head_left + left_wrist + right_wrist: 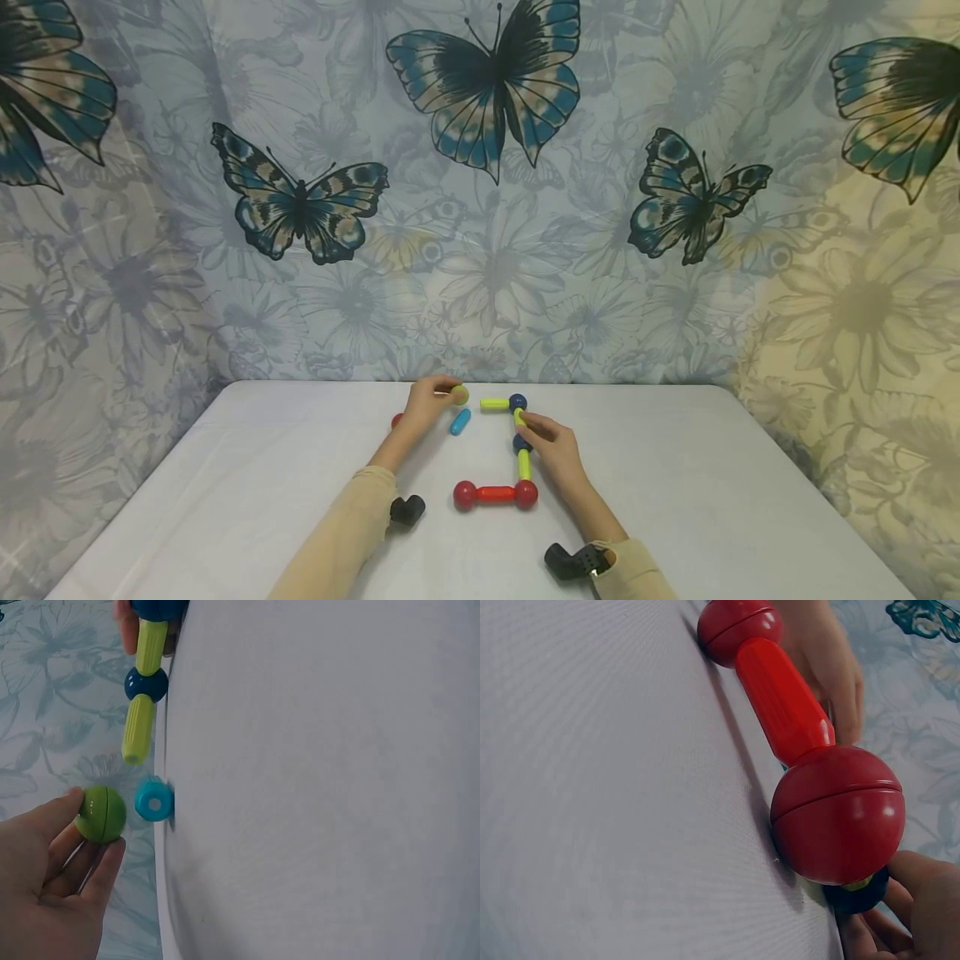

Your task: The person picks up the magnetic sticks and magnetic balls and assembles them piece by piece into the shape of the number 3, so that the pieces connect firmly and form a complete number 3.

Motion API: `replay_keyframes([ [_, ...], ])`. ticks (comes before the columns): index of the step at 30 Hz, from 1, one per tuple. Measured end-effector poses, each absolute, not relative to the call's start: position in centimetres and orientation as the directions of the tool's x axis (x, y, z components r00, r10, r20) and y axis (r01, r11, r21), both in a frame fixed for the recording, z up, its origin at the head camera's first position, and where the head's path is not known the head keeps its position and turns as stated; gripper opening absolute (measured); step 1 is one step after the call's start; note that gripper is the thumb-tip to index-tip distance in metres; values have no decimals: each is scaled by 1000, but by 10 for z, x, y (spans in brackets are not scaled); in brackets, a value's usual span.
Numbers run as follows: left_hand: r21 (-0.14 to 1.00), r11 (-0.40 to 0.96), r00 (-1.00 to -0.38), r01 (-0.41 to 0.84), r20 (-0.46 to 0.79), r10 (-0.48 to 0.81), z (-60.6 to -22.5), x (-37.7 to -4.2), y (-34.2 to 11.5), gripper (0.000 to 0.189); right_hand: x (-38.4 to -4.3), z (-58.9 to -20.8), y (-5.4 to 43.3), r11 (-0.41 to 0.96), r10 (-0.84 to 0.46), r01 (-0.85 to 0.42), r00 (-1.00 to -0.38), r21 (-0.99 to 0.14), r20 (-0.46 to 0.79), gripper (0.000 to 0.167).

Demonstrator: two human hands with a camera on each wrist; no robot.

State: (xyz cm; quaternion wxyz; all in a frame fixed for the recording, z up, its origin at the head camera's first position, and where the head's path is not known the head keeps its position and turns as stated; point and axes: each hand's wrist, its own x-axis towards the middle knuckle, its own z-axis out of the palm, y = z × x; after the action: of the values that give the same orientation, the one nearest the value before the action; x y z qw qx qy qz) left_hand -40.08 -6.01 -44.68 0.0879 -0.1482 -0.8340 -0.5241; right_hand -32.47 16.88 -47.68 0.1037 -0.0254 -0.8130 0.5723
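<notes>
Between thumb and fingertips my left hand point(431, 402) pinches a green ball point(103, 815), a seam running round it. Just beside it a short light-blue rod point(461, 422) lies on the table. My right hand point(557, 450) grips the nearer dark blue ball point(521, 444) of a joined chain, its fingertips also at the yellow-green rod point(519, 417) above. From the farther blue ball point(517, 403) another yellow-green rod point(494, 404) points left, its end free. At the near end, a red rod point(496, 495) joins two red balls point(465, 496).
A further red ball point(397, 420) is partly hidden behind my left forearm. The white-covered table point(675, 483) ends at a butterfly-patterned cloth backdrop point(495, 317). Each wrist bears a black camera point(408, 510).
</notes>
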Motion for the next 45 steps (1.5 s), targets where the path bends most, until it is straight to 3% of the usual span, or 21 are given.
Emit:
replay_keyframes([
  [30, 828, 461, -947, 319, 259, 190, -457, -405, -38, 26, -322, -473, 167, 349, 168, -45, -980, -936, 110, 35],
  [45, 800, 518, -953, 303, 251, 169, -460, -403, -38, 37, -324, -475, 169, 349, 159, -70, -978, -935, 132, 34],
])
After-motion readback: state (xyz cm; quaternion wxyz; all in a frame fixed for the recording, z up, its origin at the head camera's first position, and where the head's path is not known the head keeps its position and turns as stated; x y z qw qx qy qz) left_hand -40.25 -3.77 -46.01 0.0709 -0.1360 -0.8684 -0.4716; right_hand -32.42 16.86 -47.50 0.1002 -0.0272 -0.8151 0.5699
